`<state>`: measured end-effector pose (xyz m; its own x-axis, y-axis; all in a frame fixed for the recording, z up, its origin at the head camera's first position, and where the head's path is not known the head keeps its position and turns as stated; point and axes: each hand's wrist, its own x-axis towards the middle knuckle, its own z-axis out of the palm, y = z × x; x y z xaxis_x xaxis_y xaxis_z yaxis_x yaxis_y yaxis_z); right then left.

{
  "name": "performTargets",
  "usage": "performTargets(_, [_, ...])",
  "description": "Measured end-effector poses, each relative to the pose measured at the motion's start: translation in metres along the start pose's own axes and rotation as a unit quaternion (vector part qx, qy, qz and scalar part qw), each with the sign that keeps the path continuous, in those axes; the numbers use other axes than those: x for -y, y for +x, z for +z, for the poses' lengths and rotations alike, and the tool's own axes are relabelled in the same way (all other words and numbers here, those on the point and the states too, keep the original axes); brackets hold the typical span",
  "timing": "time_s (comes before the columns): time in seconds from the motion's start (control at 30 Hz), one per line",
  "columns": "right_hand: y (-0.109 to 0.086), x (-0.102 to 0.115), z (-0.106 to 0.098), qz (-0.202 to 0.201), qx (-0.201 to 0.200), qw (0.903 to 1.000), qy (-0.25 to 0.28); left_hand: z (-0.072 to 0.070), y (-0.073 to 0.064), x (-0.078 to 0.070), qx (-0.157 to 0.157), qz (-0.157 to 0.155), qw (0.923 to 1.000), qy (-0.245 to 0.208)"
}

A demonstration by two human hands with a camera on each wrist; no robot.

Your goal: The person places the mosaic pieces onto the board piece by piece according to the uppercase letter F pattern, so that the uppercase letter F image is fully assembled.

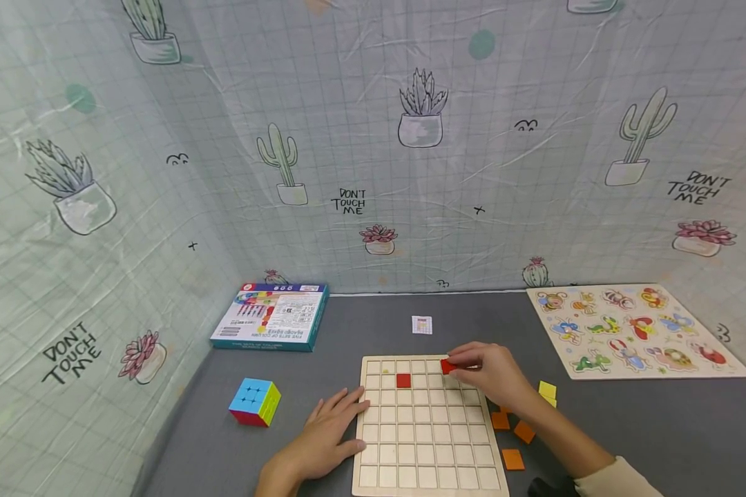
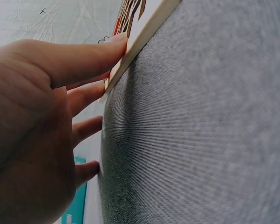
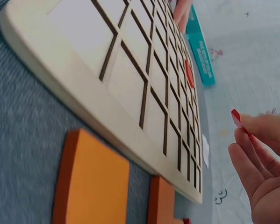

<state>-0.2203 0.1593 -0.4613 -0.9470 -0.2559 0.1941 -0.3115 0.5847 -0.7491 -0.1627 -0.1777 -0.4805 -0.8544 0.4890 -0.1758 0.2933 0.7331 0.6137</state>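
A pale wooden grid board (image 1: 425, 435) lies on the grey table, and one red square tile (image 1: 403, 380) sits in a cell near its top. Over the board's upper right part, my right hand (image 1: 492, 375) pinches a second red tile (image 3: 236, 118) between thumb and fingertips. The right wrist view shows that tile raised above the board's surface. My left hand (image 1: 326, 436) rests at the board's left edge with spread fingers; its thumb (image 2: 90, 60) touches the board's rim in the left wrist view.
Several orange tiles (image 1: 512, 459) and yellow tiles (image 1: 547, 390) lie right of the board, partly under the right forearm. A small printed card (image 1: 422, 325) is behind the board. A puzzle cube (image 1: 255, 402) and a teal box (image 1: 270, 317) stand left; an insect picture board (image 1: 637, 331) lies right.
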Motion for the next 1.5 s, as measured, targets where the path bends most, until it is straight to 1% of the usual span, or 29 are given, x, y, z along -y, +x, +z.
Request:
performTargets(0.07, [0.001,0.002,0.003,-0.002,0.008,0.9999,0.007,0.000,0.000,0.000,-0.002,-0.002,1.0000,0.003])
performTargets(0.17, [0.003,0.002,0.008,-0.018,0.019,0.9996,0.012,0.000,0.000,0.000,-0.005,-0.002,1.0000,0.007])
performTargets(0.33, [0.006,0.002,0.014,-0.026,0.022,0.9993,0.014,0.000,-0.001,0.000,-0.005,-0.001,1.0000,0.000])
performTargets(0.53, [0.010,0.003,0.023,-0.025,0.022,0.9994,-0.001,-0.001,-0.001,0.000,-0.009,-0.001,1.0000,0.004])
performTargets(0.7, [0.012,0.005,0.032,-0.024,0.029,0.9993,0.002,-0.001,-0.001,0.001,-0.013,0.000,0.9999,0.012])
performTargets(0.93, [0.014,0.004,0.043,-0.001,0.029,0.9994,-0.019,-0.001,-0.001,0.000,-0.013,-0.002,0.9998,0.016])
performTargets(1.13, [0.016,0.000,0.047,-0.009,0.038,0.9987,-0.032,-0.001,0.001,0.000,-0.014,-0.004,0.9997,0.021])
performTargets(1.37, [0.018,0.002,0.049,-0.013,0.041,0.9983,-0.039,0.000,0.001,0.001,-0.013,-0.005,0.9997,0.021])
performTargets(1.5, [0.018,0.004,0.050,-0.010,0.042,0.9985,-0.033,0.000,0.001,0.001,-0.012,-0.005,0.9997,0.022])
